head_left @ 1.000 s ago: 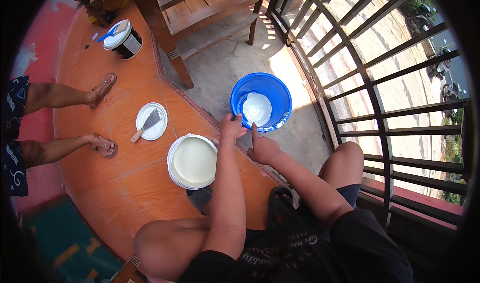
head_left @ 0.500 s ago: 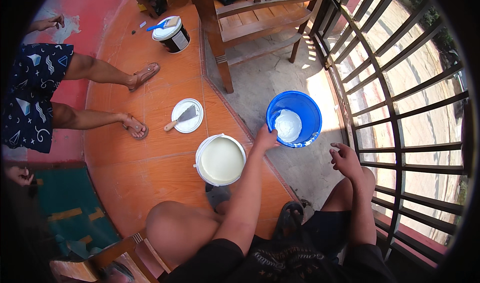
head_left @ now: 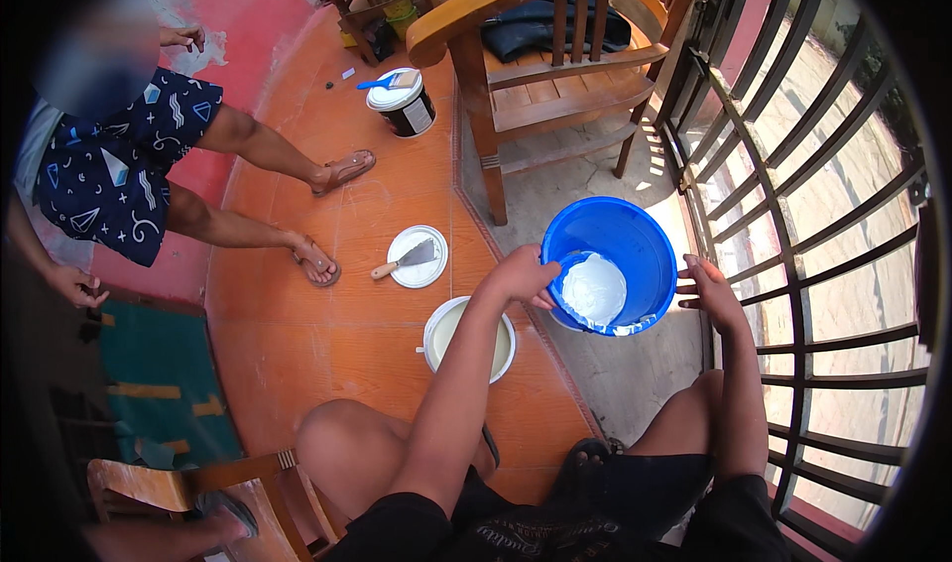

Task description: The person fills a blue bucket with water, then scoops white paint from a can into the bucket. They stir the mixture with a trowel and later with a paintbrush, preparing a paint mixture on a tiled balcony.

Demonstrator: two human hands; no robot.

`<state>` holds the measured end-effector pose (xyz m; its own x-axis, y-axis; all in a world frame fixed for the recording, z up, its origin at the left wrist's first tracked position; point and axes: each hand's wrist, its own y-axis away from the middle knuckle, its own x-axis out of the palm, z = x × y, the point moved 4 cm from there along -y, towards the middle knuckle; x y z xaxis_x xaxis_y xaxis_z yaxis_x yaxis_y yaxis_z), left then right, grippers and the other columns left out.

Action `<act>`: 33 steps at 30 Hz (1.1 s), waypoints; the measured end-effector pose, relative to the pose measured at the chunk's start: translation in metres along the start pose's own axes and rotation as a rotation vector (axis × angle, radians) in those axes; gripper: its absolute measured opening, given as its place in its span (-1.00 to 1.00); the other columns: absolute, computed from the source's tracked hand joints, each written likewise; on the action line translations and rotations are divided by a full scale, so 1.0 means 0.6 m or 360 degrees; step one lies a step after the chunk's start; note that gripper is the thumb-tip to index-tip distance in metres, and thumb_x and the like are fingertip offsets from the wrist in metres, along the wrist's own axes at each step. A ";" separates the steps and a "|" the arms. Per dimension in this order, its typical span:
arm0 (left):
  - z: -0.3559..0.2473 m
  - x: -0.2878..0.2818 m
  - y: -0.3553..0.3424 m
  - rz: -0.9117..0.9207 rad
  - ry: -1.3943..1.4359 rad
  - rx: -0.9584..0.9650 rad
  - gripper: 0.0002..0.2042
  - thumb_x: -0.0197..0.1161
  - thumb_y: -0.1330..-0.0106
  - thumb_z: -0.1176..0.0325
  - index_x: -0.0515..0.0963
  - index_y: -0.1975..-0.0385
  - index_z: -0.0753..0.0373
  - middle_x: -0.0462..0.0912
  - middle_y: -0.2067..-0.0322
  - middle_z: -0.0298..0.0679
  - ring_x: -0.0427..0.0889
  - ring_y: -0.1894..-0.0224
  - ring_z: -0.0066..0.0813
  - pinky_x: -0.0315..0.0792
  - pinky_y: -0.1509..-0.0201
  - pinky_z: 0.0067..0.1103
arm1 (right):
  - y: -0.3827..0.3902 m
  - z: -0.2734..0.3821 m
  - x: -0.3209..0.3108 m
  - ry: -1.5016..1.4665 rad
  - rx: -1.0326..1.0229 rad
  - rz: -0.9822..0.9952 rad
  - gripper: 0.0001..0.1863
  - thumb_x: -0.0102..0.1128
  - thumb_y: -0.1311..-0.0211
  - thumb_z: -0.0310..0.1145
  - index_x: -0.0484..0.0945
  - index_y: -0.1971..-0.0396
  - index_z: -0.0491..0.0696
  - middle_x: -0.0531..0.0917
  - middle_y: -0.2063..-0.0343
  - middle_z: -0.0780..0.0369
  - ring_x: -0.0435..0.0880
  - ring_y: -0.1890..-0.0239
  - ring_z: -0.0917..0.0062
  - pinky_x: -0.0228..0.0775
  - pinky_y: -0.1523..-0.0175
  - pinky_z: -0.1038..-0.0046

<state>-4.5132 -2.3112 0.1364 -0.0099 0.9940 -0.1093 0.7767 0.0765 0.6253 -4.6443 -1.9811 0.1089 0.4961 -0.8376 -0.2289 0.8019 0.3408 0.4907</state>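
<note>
My left hand (head_left: 520, 276) is closed on the left rim of a blue bucket (head_left: 650, 254). White paste (head_left: 595, 289) covers part of the bucket's bottom, with smears along the near rim. Beside the bucket's right side is my right hand (head_left: 709, 290), fingers apart; whether the fingertips touch the wall I cannot tell. Under my left forearm stands a white pail (head_left: 429, 338) of pale cream liquid (head_left: 446, 330), partly hidden by the arm. A putty knife (head_left: 415, 254) with a wooden handle lies across a round white lid (head_left: 424, 277) on the orange tiles.
A blue-handled paintbrush (head_left: 390, 82) rests on a black-and-white paint tub (head_left: 409, 118). Ahead stands a wooden armchair (head_left: 570, 111). Dark metal bars (head_left: 783, 254) run along the right. Another person's sandaled feet (head_left: 327, 170) are at the left, near a teal panel (head_left: 149, 364).
The blue bucket looks larger and tips a little more toward me, with my left hand still on its rim. My right hand has come up to its right side. The view has shifted.
</note>
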 end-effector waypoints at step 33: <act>-0.374 0.029 1.165 -0.0829 0.1313 0.0163 -0.75 0.26 -0.48 0.18 0.53 0.03 0.21 0.68 0.21 -0.35 0.67 0.20 -0.63 0.62 0.06 -0.55 | 0.805 0.773 0.061 -0.0164 0.0140 0.1118 -0.85 0.19 -0.44 -0.31 0.59 0.24 -0.07 0.66 0.38 0.38 0.60 0.38 0.73 0.47 0.25 0.58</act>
<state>-4.1116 -2.2230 0.7448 -0.7735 0.5841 0.2462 0.6011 0.5526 0.5774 -4.3936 -2.0450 0.7273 0.8479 -0.4702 0.2449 0.2722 0.7825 0.5600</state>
